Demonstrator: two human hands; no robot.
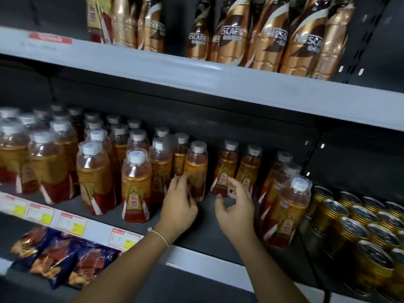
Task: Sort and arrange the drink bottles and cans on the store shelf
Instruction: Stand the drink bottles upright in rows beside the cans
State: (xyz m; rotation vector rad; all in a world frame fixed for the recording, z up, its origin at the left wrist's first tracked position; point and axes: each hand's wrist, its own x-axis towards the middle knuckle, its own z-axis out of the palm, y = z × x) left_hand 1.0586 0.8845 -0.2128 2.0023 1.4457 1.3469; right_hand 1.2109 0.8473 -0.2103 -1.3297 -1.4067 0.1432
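Far left on the middle shelf (218,239): packed rows of amber bottles (91,171), white caps, standing upright, mostly lined front to back. Price tags (72,221) on the shelf lip below them, snack bags (56,256) on the shelf underneath.

Front bottle (136,184) stands alone ahead of its row, label out.

My left hand (180,202) reaches to the next bottle (196,169); fingers curl onto its lower label, looks like a light grip, probably to slide it into line. Blur there, so how firm the hold is I can't say.

Bare gap of shelf between my two hands, likely the slot I'm filling.

My right hand (235,204) is by the base of another bottle (225,169), fingers loosely bent and spread, thumb apart, holding nothing that I can see; fingertips just beside or brushing the label, can't tell which.

Further right: a short row with one bottle (288,211) pulled to the front edge, then gold cans (358,232) packed tight, tops up.

Top shelf: coffee bottles (262,31), untouched.
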